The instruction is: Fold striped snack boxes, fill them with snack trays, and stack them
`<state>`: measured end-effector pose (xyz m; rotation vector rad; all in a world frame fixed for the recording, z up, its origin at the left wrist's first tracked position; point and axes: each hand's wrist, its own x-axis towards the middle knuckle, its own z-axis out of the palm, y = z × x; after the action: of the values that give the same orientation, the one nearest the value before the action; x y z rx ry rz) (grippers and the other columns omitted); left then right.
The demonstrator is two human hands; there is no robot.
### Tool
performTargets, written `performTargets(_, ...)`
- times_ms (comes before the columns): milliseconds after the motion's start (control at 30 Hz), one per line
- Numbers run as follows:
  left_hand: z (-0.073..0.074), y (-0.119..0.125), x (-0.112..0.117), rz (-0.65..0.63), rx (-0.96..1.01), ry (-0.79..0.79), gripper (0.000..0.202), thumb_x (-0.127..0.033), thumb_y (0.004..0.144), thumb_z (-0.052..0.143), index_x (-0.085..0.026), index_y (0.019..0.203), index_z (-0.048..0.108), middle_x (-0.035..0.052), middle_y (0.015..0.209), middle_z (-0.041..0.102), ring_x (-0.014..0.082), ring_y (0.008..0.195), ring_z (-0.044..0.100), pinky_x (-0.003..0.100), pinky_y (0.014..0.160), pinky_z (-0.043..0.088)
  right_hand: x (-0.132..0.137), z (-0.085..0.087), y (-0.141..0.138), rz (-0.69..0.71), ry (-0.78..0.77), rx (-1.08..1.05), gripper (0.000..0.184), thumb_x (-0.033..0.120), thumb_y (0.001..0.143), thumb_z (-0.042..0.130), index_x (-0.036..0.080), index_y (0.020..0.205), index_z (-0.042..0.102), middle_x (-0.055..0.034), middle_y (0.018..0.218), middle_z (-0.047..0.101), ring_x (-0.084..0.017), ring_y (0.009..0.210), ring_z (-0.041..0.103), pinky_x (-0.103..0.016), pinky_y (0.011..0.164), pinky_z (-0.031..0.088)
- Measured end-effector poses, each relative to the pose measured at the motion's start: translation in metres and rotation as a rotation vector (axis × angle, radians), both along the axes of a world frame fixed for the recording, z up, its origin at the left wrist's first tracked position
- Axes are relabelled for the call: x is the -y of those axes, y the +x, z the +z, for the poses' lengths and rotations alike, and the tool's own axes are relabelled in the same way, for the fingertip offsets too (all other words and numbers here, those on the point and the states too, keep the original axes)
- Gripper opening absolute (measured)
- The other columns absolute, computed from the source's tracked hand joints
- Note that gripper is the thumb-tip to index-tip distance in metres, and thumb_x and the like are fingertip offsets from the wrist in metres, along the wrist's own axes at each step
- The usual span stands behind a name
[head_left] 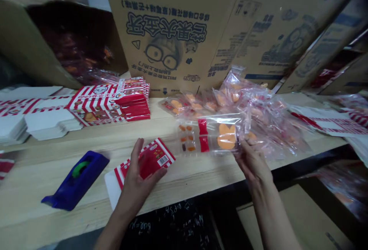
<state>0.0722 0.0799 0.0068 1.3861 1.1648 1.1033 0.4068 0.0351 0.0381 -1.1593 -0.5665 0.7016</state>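
Clear plastic snack pouch [208, 135], light, soft and slippery, sits at my one o'clock above the worktop [184, 181], best held by its film edge, as my closed right grip [253, 162] does, while my left grip [138, 177] closes on a red-striped carton [161, 158].
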Motion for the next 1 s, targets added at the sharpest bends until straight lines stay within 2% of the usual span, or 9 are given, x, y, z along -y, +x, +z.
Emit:
performTargets(100, 0.001, -0.013, 0.014, -0.191, 0.287, -0.171, 0.099, -0.038, 0.073, 0.089, -0.036, 0.158, 0.038, 0.0117, 0.162, 0.046, 0.0382, 0.141, 0.053, 0.053, 0.110, 0.052, 0.017, -0.004, -0.049, 0.249, -0.129, -0.170, 0.034, 0.039, 0.065, 0.096, 0.021, 0.081, 0.071, 0.0016, 0.077, 0.074, -0.011, 0.065, 0.068, -0.018, 0.061, 0.056)
performTargets(200, -0.003, -0.035, 0.044, -0.261, 0.307, -0.395, 0.056, -0.038, 0.077, 0.087, -0.023, 0.128, 0.071, 0.0135, 0.124, 0.077, 0.0339, 0.109, 0.075, 0.047, 0.094, 0.061, 0.031, -0.014, -0.098, 0.422, -0.225, -0.234, 0.029, 0.041, 0.071, 0.092, 0.022, 0.084, 0.073, 0.0006, 0.082, 0.077, -0.012, 0.069, 0.070, -0.018, 0.063, 0.057)
performTargets(300, -0.009, -0.066, 0.074, -0.082, 0.327, -0.425, 0.035, -0.041, 0.083, 0.082, -0.018, 0.109, 0.078, 0.0110, 0.107, 0.082, 0.0293, 0.099, 0.078, 0.041, 0.089, 0.063, 0.027, -0.019, -0.125, 0.610, -0.253, -0.063, 0.027, 0.044, 0.081, 0.084, 0.024, 0.097, 0.076, -0.0045, 0.101, 0.080, -0.019, 0.089, 0.075, -0.027, 0.080, 0.061)
performTargets(367, -0.012, -0.093, 0.087, 0.081, 0.338, -0.408, 0.035, -0.039, 0.083, 0.083, -0.017, 0.109, 0.079, 0.0106, 0.107, 0.082, 0.0291, 0.100, 0.078, 0.039, 0.090, 0.063, 0.009, -0.021, -0.133, 0.760, -0.191, 0.201, 0.040, 0.044, 0.087, 0.079, 0.029, 0.123, 0.072, -0.0074, 0.132, 0.074, -0.026, 0.121, 0.069, -0.040, 0.102, 0.056)
performTargets(467, -0.015, -0.139, 0.093, 0.347, 0.337, -0.362, 0.039, -0.038, 0.075, 0.088, -0.014, 0.105, 0.080, 0.0123, 0.107, 0.082, 0.0295, 0.098, 0.078, 0.038, 0.091, 0.063, -0.034, -0.026, -0.146, 0.982, -0.082, 0.770, 0.083, 0.043, 0.082, 0.082, 0.038, 0.155, 0.045, -0.0051, 0.169, 0.035, -0.035, 0.159, 0.022, -0.061, 0.127, 0.017)
performTargets(567, -0.022, -0.176, 0.089, 0.563, 0.297, -0.236, 0.044, -0.042, 0.072, 0.089, -0.015, 0.106, 0.080, 0.0124, 0.110, 0.081, 0.0297, 0.102, 0.077, 0.039, 0.094, 0.062, -0.077, -0.038, -0.170, 1.201, -0.144, 1.364, 0.125, 0.043, 0.059, 0.097, 0.034, 0.164, 0.029, -0.0097, 0.176, 0.006, -0.045, 0.158, -0.011, -0.072, 0.121, -0.011)
performTargets(667, -0.035, -0.188, 0.078, 0.707, 0.058, -0.076, 0.045, -0.040, 0.074, 0.087, -0.017, 0.111, 0.078, 0.0099, 0.109, 0.082, 0.0285, 0.102, 0.076, 0.041, 0.097, 0.060, -0.102, -0.054, -0.192, 1.321, -0.216, 1.664, 0.140, 0.042, 0.052, 0.099, 0.031, 0.166, 0.018, -0.0163, 0.175, 0.005, -0.051, 0.157, -0.009, -0.075, 0.119, -0.011)
performTargets(833, -0.063, -0.176, 0.040, 0.640, -0.230, 0.078, 0.030, -0.041, 0.080, 0.073, -0.016, 0.095, 0.080, 0.0100, 0.098, 0.082, 0.0314, 0.100, 0.075, 0.044, 0.097, 0.059, -0.088, -0.072, -0.184, 1.308, -0.294, 1.663, 0.137, 0.039, 0.057, 0.093, 0.030, 0.167, 0.012, -0.0190, 0.174, 0.014, -0.049, 0.158, -0.006, -0.072, 0.121, -0.007)
performTargets(1000, -0.067, -0.171, -0.003, 0.739, -0.068, 0.050, 0.042, -0.043, 0.081, 0.071, -0.014, 0.111, 0.075, 0.0133, 0.112, 0.080, 0.0300, 0.105, 0.074, 0.044, 0.096, 0.060, -0.049, -0.073, -0.153, 1.285, -0.367, 1.608, 0.137, 0.035, 0.060, 0.087, 0.030, 0.168, 0.003, -0.0175, 0.175, -0.001, -0.049, 0.159, -0.002, -0.071, 0.124, 0.006)
